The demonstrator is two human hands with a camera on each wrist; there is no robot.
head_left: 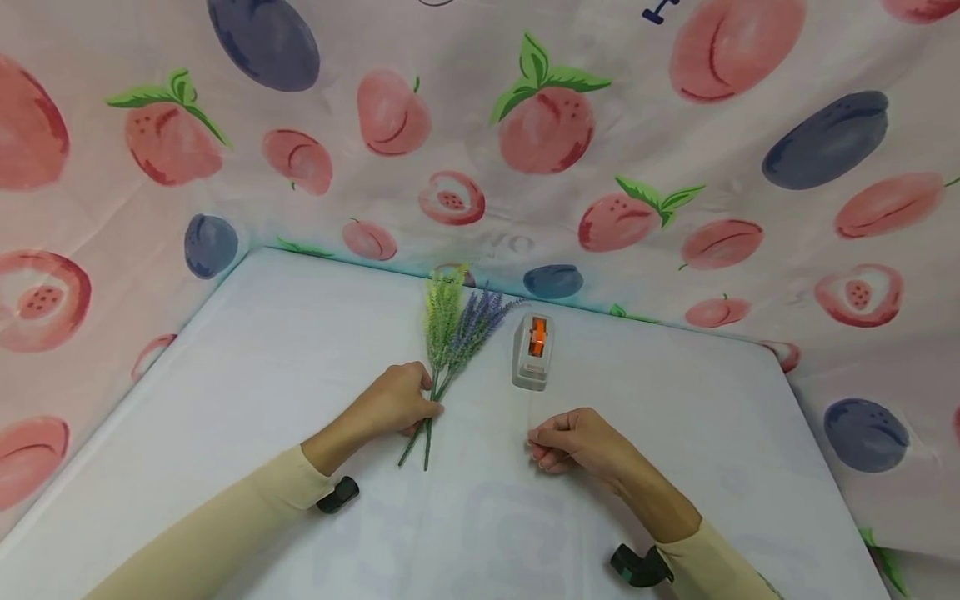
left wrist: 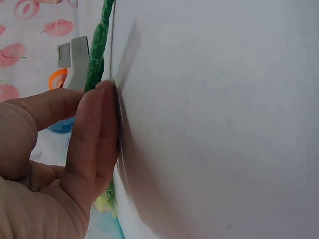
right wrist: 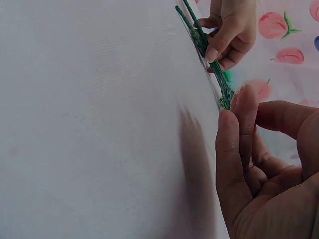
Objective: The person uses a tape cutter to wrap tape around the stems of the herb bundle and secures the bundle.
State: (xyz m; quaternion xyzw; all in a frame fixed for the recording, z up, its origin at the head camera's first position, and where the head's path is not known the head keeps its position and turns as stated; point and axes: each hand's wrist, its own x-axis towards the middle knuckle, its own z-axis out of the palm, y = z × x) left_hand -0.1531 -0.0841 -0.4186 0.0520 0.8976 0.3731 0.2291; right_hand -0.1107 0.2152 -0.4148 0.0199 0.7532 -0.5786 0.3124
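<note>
Two artificial flower sprigs, one yellow-green (head_left: 442,321) and one purple (head_left: 474,327), lie crossed on the white table. My left hand (head_left: 401,400) pinches their green stems (right wrist: 218,74) between thumb and fingers near the crossing. To the right of the blossoms stands a grey tape dispenser (head_left: 525,371) with an orange roll core, its lower part pale. Thumb and fingertips of my right hand (head_left: 588,446) are pinched together in front of it. A faint clear strip of tape (head_left: 530,408) runs from the dispenser down to those fingertips.
A cloth printed with peaches and dark plums (head_left: 825,142) hangs behind the table (head_left: 247,358) and along its sides. Black wrist cameras sit below the left cuff (head_left: 300,479) and the right cuff (head_left: 705,554).
</note>
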